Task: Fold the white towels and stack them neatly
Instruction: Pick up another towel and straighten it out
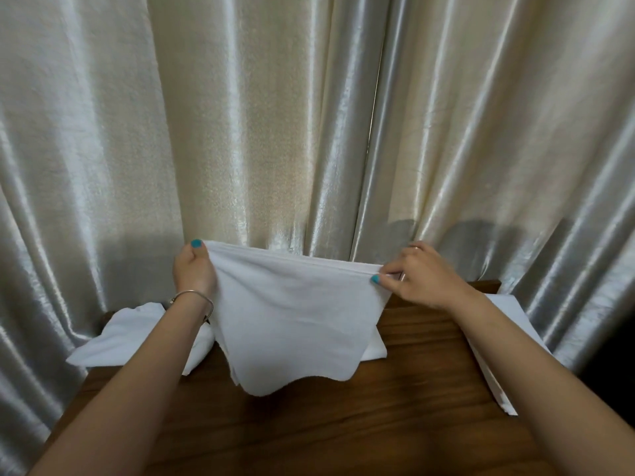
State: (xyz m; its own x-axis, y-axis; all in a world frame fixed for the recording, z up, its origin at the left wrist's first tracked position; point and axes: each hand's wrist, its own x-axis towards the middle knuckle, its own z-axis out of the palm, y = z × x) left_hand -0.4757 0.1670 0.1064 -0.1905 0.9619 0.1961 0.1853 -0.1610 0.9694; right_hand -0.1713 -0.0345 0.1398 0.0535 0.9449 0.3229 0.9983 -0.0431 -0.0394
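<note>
Head view: both hands (194,269) (417,278) pinch towel (295,317) top edge; table (343,424) below.

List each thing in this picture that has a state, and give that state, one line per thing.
held towel: doubled over, hanging above the table
left hand: pinching the towel's top left corner
right hand: pinching the top right corner
loose towels: unfolded, heaped at table's left
folded towels: lying flat at right edge
curtain: drawn shut

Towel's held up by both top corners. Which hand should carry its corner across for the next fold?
Probably the left hand: it pinches its corner of the held towel slightly higher. The right hand can hold its corner steady, nearer the folded towel at the table's right edge.
</note>
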